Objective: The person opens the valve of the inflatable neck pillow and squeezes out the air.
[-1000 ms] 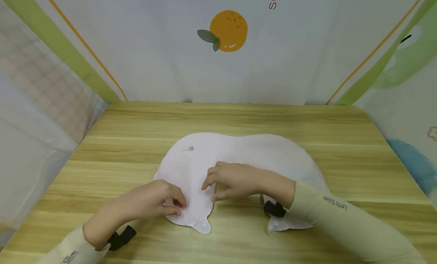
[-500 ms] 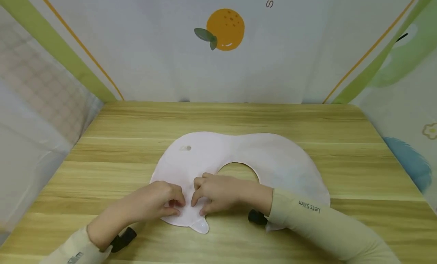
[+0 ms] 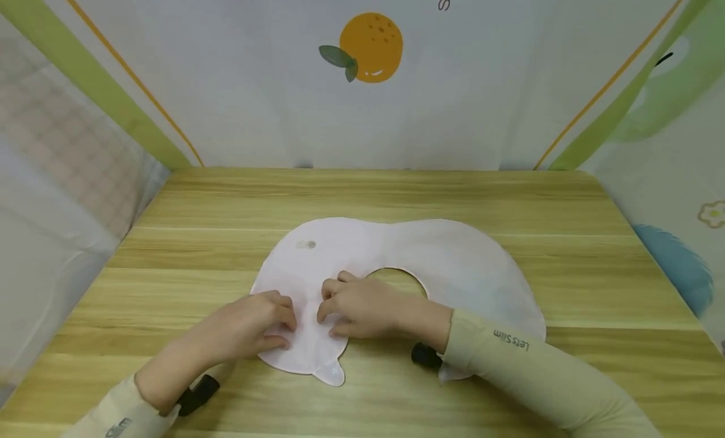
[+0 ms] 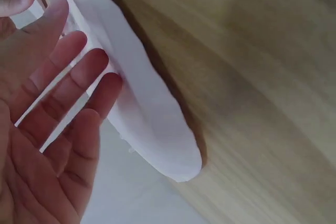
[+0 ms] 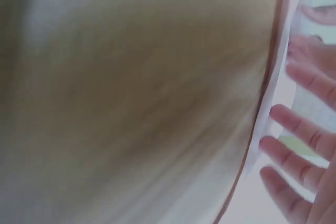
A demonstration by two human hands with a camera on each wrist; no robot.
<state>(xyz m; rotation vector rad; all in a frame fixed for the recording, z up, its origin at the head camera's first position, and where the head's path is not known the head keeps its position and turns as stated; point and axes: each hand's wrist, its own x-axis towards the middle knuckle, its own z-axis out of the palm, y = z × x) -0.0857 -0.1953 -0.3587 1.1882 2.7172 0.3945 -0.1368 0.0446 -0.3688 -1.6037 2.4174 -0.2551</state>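
A pale pink, U-shaped inflatable neck pillow [image 3: 453, 255] lies flat on the wooden table, its two ends pointing toward the person. Near its upper left edge sits a small clear valve [image 3: 306, 244]. My left hand [image 3: 249, 325] is over the outer side of the left lobe, with fingertips down on the surface. Facing it from the inner side is my right hand [image 3: 368, 306], fingers spread and lightly bent on the same lobe. In the left wrist view, relaxed fingers [image 4: 97, 66] reach the pillow's rim. The right wrist view shows spread fingers [image 5: 286, 114] along the pillow's inner edge.
The wooden table [image 3: 595, 287] extends around the pillow. A white curtain [image 3: 481, 79] printed with an orange hangs behind it. Black wrist mounts [image 3: 198, 394] show under both forearms, and the right sleeve [image 3: 527, 362] covers part of the pillow's right end.
My right hand has moved left onto the left lobe, then slightly away from the person. My left hand has shifted a little left and away from the person. The pillow stays about where it was.
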